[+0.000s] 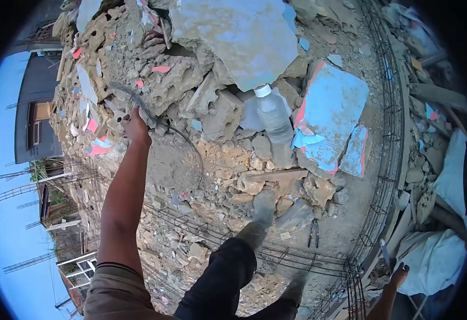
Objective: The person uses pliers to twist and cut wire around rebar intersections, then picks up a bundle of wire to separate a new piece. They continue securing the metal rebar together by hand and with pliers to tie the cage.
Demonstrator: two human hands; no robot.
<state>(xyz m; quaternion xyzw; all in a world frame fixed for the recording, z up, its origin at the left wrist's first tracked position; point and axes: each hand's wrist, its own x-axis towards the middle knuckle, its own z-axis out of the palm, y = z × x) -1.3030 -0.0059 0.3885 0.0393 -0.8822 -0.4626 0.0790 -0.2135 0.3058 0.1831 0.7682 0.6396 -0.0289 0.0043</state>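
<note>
My left hand [136,127] is stretched out over the rubble at the left, its fingers closed beside a bent dark wire bundle [147,113]; what it grips is too small to name. At the lower right, my right hand [400,275] is closed near a narrow, pale-tipped object [385,252]; its grip is unclear. A clear plastic bottle with a white cap [274,120] stands among the stones in the centre. Pliers with dark handles [313,233] lie on the ground between my feet and the rebar cage.
Blue-painted slabs [332,114] and a large pale slab [239,40] lie on broken concrete. A rebar cage [391,133] runs down the right and crosses near my legs [228,272]. White sacks [431,264] lie at the right. A grey building [38,109] stands left.
</note>
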